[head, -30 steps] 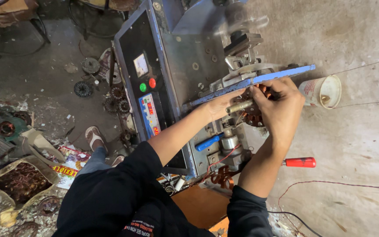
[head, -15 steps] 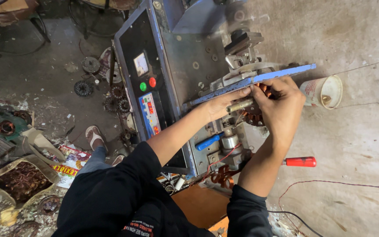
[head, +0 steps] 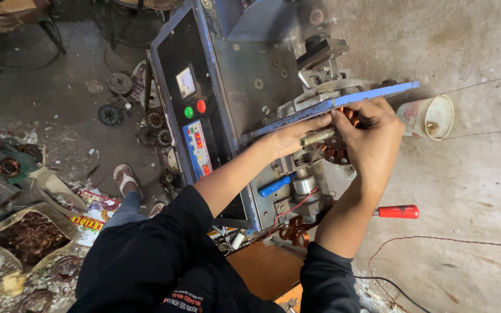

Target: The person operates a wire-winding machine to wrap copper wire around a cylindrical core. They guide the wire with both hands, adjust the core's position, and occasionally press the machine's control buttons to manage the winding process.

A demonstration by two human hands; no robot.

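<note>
A blue-framed winding machine [head: 233, 75] with a black control panel [head: 189, 110] stands on a concrete floor. My left hand [head: 300, 132] and my right hand [head: 369, 136] meet at its right side, under a long blue bar [head: 343, 101]. Both hands close around a round copper-wound stator [head: 340, 152] mounted there, next to a short brass-coloured shaft [head: 317, 137]. The stator is mostly hidden by my fingers. Thin wire [head: 476, 84] stretches off to the right from the hands.
A white paper cup [head: 430, 116] lies on its side right of my hands. A red-handled tool [head: 398, 211] rests by my right forearm. Several stators [head: 111, 113] and scrap copper in a sack [head: 27, 235] lie at left. My sandalled foot [head: 127, 178] is beside the machine.
Both hands stay on the stator; the fingers of my right hand have shifted slightly over it. Nothing else has moved.
</note>
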